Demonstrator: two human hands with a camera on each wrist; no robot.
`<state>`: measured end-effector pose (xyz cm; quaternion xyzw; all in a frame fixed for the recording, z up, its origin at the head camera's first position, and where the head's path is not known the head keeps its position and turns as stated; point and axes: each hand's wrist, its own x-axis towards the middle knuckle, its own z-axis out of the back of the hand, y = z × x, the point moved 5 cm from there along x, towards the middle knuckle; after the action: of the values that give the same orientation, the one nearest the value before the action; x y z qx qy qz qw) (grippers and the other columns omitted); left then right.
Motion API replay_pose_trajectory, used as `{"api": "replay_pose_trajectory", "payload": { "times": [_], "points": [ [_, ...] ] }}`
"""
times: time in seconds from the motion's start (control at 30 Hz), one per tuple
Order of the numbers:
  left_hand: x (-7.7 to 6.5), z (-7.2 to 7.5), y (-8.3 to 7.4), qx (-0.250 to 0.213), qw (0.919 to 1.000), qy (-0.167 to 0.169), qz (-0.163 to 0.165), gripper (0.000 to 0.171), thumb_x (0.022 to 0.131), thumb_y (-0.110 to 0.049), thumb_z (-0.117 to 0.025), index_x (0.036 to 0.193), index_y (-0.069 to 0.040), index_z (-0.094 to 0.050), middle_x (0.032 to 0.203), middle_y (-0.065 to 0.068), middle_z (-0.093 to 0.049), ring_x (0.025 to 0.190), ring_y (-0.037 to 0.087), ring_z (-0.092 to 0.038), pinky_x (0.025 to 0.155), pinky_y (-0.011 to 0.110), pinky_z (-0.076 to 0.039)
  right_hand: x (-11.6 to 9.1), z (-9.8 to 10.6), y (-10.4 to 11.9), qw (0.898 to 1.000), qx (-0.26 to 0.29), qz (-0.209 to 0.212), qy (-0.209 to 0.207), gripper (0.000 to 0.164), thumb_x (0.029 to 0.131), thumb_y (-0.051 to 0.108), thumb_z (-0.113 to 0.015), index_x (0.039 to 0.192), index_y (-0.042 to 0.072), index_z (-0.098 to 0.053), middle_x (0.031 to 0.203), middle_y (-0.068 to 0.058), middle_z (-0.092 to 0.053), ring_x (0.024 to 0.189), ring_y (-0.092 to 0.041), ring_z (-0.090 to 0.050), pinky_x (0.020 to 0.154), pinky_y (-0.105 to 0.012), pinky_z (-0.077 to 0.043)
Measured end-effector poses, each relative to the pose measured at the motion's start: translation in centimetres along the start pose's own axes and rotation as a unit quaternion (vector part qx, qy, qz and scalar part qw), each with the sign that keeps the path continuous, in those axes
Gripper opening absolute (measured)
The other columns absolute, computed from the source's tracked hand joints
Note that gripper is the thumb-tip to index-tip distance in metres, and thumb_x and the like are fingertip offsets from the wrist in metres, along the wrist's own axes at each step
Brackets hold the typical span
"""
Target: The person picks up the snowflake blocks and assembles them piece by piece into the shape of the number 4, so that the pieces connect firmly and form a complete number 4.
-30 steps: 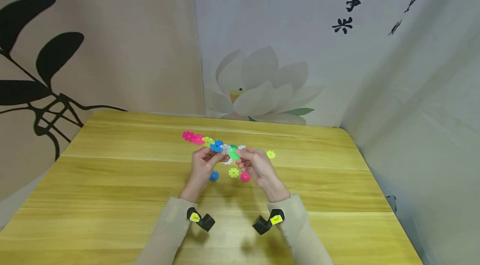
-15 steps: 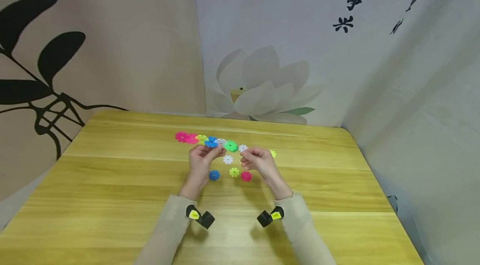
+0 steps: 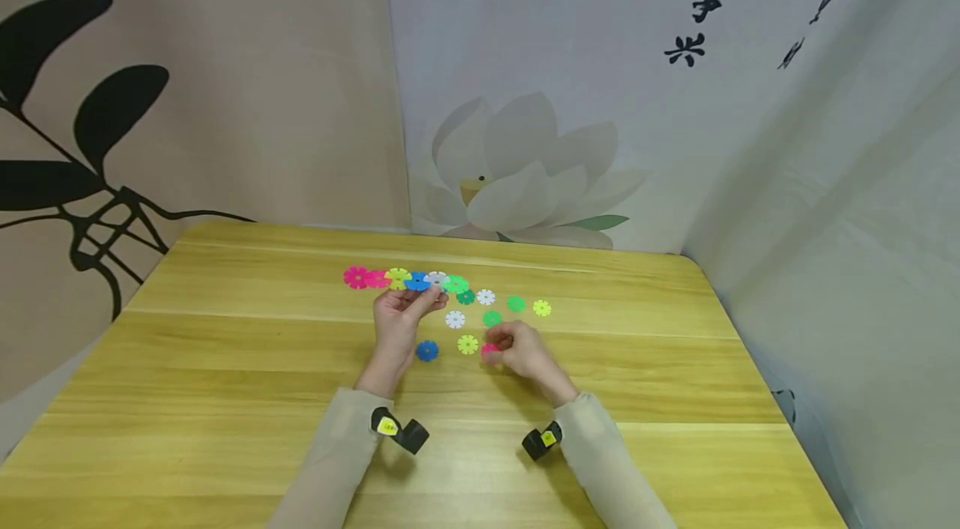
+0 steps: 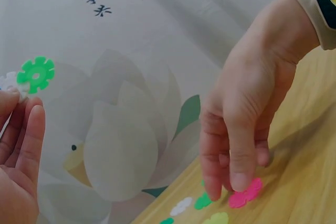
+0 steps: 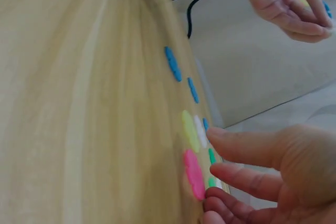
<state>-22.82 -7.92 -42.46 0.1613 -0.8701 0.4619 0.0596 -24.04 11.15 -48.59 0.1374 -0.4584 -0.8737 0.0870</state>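
Pinched between my left hand's thumb and fingers is a chain of interlocking flower-shaped plastic discs, raised off the table. From left to right it runs pink, pink, yellow, blue, white and green; its green end disc stands out past the fingertips in the left wrist view. My right hand is low over a loose pink disc, partly covering it. In the right wrist view the thumb and fingers are spread apart, with fingertips right beside that pink disc.
Loose discs lie around on the wooden table: a blue disc, a yellow disc, a white disc, a green disc and several more behind. A fabric backdrop stands behind the table's far edge.
My right hand has let go of the chain's green end and come down toward me to the pink disc. The left hand has carried the chain slightly left.
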Motion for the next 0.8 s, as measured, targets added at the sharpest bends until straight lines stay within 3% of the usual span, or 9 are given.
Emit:
{"api": "replay_pose_trajectory", "payload": {
  "times": [0.3, 0.43, 0.67, 0.8],
  "points": [
    [0.13, 0.15, 0.19, -0.004, 1.0, 0.003, -0.006, 0.013, 0.08, 0.0, -0.072, 0.079, 0.012, -0.066, 0.069, 0.005, -0.07, 0.064, 0.015, -0.068, 0.064, 0.028, -0.059, 0.16, -0.51, 0.61, 0.989, -0.137, 0.047, 0.006, 0.027, 0.069, 0.003, -0.08, 0.092, 0.0, -0.066, 0.088, -0.006, -0.056, 0.081, -0.019, -0.054, 0.073, -0.029, -0.051],
    [0.15, 0.18, 0.23, -0.003, 1.0, 0.002, -0.007, 0.021, 0.077, -0.007, -0.076, 0.079, 0.011, -0.066, 0.069, 0.005, -0.07, 0.063, 0.015, -0.068, 0.065, 0.029, -0.059, 0.26, -0.44, 0.66, 0.989, -0.142, 0.045, 0.005, 0.022, 0.069, -0.001, -0.078, 0.086, -0.001, -0.064, 0.081, -0.006, -0.06, 0.075, -0.017, -0.056, 0.068, -0.026, -0.052],
    [0.12, 0.08, 0.27, 0.002, 0.9999, 0.006, -0.012, 0.014, 0.08, 0.003, -0.07, 0.081, 0.015, -0.064, 0.07, 0.005, -0.07, 0.063, 0.014, -0.068, 0.064, 0.029, -0.059, 0.06, -0.09, 0.24, 0.992, -0.129, 0.004, -0.006, 0.024, 0.07, 0.002, -0.079, 0.085, -0.001, -0.061, 0.078, -0.005, -0.06, 0.072, -0.016, -0.056, 0.065, -0.024, -0.052],
    [0.03, 0.04, 0.23, 0.011, 0.9998, 0.006, -0.014, 0.013, 0.081, 0.004, -0.069, 0.082, 0.016, -0.063, 0.069, 0.004, -0.07, 0.063, 0.014, -0.068, 0.064, 0.028, -0.059, -0.15, 0.15, -0.04, 0.995, -0.103, 0.004, -0.01, 0.021, 0.07, 0.002, -0.08, 0.08, 0.0, -0.061, 0.072, -0.004, -0.059, 0.065, -0.014, -0.054, 0.058, -0.023, -0.05]
  ]
}}
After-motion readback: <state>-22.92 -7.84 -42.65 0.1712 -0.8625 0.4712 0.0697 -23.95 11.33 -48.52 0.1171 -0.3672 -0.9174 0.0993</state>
